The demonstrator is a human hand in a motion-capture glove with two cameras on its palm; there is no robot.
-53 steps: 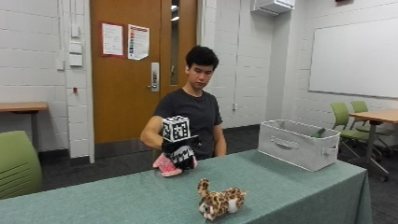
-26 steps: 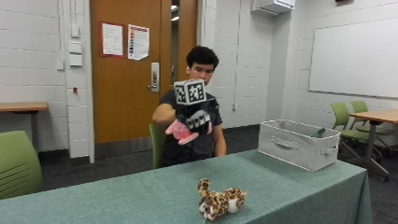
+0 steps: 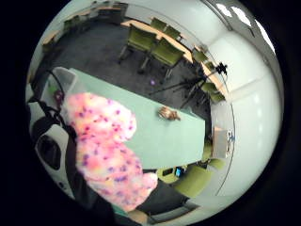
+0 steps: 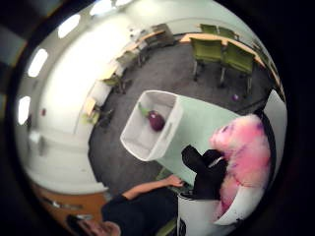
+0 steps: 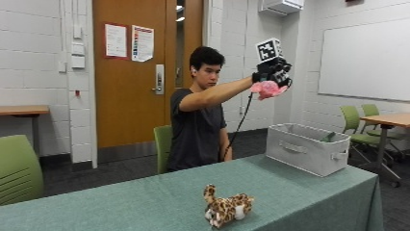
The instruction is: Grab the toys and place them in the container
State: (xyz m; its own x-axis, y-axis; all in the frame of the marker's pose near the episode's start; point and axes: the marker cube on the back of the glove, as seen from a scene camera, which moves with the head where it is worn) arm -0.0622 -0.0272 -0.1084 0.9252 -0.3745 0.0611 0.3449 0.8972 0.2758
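Note:
High above the table, my gloved right hand grips a pink spotted plush toy, which also fills much of the little finger side palm view and shows beside black fingers. The hand hangs just short of the grey fabric container, which stands on the table's far right end. Inside the container lies a purple eggplant toy. A leopard-spotted plush toy stands on the green tablecloth near the front edge; it is small and far below in the palm view.
The person sits behind the table on a green chair, the bare hand down at the table's edge. Another green chair stands at the left. More chairs and a wooden table are at the right.
The gloved hand has risen from the table with the pink toy and swung right and up, toward the container. The leopard toy has not moved.

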